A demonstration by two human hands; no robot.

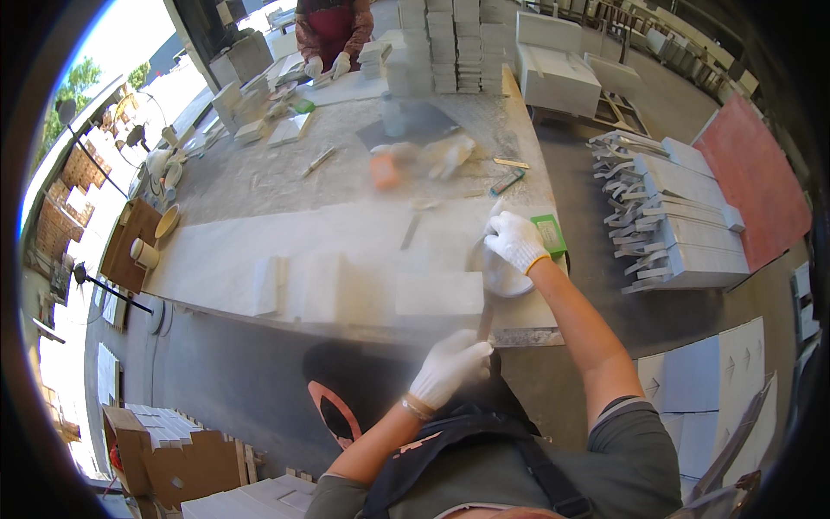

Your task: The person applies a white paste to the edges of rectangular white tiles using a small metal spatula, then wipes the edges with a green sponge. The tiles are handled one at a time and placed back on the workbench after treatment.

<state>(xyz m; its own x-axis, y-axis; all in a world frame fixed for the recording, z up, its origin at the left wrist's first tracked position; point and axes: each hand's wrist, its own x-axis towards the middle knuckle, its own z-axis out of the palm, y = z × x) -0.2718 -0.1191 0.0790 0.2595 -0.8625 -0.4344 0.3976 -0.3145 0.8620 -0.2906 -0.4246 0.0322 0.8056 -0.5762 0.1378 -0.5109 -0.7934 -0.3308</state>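
My left hand (pixel 452 370), in a white glove, is closed around a narrow brown stick-like handle (pixel 486 320) by the table's near edge. Whatever tool the handle belongs to does not show clearly. Just left of it lies a white rectangular slab (pixel 439 293). My right hand (pixel 516 240), also gloved, is above a pale round dish (pixel 506 275). Its fingers are curled, with a slim white tip poking up that may be a finger or a held thing. Right beside that hand sits a green box (pixel 549 235).
Pale blurred blocks (pixel 322 288) stand along the table's (pixel 216 251) near side. Farther off are an orange block (pixel 384 171), a crumpled glove (pixel 450 156) and a small green tube (pixel 507 182). Tall tile stacks (pixel 454 48) and a co-worker (pixel 333 35) are at the far end.
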